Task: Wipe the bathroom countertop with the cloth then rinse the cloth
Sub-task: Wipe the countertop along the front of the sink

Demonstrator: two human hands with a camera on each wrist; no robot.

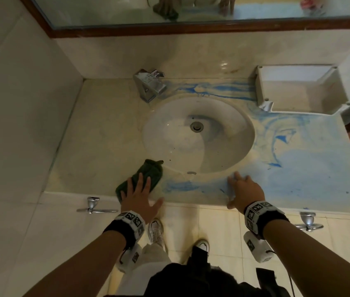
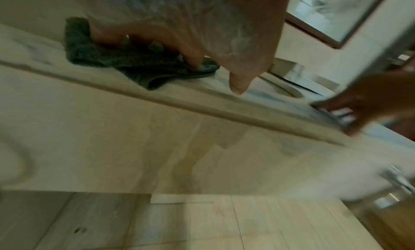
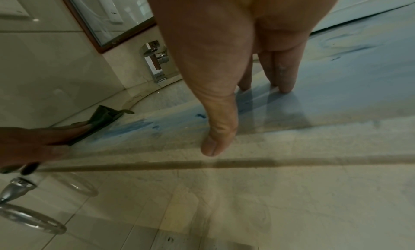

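A dark green cloth [image 1: 149, 173] [image 2: 125, 66] [image 3: 102, 118] lies on the beige marble countertop [image 1: 97, 133] at the front, left of the white sink bowl [image 1: 197, 136]. My left hand [image 1: 138, 195] [image 2: 179, 46] presses flat on the cloth with fingers spread and the thumb off to the side. My right hand [image 1: 242, 189] [image 3: 247, 94] rests on the front strip with straight fingertips on the surface and its thumb over the edge. Blue smears [image 1: 311, 168] [image 3: 336, 94] cover the counter's right half, behind the bowl and between my hands [image 1: 180, 186].
A chrome faucet [image 1: 150, 84] [image 3: 156, 62] stands behind the bowl at the left. A white open box [image 1: 298, 88] sits at the back right. A framed mirror [image 1: 169, 11] hangs above. Chrome towel holders [image 1: 93, 205] [image 1: 308, 221] project from the counter's front face.
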